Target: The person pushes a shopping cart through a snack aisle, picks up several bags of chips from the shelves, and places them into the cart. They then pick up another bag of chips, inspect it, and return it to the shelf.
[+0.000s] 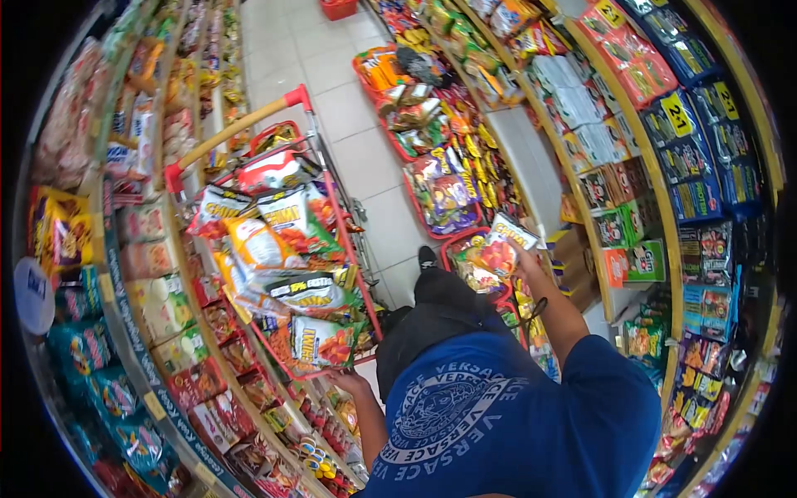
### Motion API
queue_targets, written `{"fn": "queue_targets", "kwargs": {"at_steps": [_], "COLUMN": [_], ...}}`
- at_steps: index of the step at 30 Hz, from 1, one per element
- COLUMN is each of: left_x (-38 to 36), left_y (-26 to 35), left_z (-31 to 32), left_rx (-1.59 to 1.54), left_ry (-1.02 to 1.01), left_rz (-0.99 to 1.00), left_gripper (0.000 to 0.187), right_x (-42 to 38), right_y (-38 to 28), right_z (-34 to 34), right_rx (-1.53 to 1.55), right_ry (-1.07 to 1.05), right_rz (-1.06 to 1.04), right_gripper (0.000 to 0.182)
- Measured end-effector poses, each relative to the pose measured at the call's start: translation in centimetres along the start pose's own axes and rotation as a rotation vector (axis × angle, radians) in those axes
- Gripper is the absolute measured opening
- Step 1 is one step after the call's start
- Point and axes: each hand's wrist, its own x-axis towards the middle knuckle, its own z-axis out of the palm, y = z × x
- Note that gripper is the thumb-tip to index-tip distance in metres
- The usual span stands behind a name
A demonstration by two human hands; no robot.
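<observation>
My right hand (pixel 525 259) is closed on a snack bag (pixel 504 241), white with a red and green picture. It holds the bag above a red basket (pixel 448 245) of packets on the floor at my right. At the near end of the shopping cart (pixel 344 241), my left hand (pixel 353 385) is closed at the red rim, its fingertips partly hidden. Several large snack bags fill the cart, among them a white and green one (pixel 290 212) and a black-banded one (pixel 311 290). Nearest my left hand lies another snack bag (pixel 324 342).
Stocked shelves (pixel 158 315) line the left side, and more shelves (pixel 598 141) rise at the right. A row of red baskets with packets (pixel 440 187) stands along the right shelf. Tiled floor (pixel 365 149) runs between cart and baskets. A red container (pixel 338 8) is farther ahead.
</observation>
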Motion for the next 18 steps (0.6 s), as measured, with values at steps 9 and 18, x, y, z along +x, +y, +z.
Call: {"fn": "queue_targets", "kwargs": {"at_steps": [9,18], "left_x": [-3.0,3.1], "left_y": [1.2,-3.4], "left_z": [5.0,-0.9], "left_rx": [0.131,-0.166], "left_ry": [0.065,0.023], "left_rz": [0.137,0.193], "left_gripper": [0.049,0.058], "right_x": [1.8,10.2], "right_y": [-1.5,-4.7], "right_z": [-1.2,-2.8], "right_rx": [-0.233,-0.175], "right_ry": [0.187,0.202], "right_rz": [-0.181,-0.363], "right_gripper": [0.05,0.047]}}
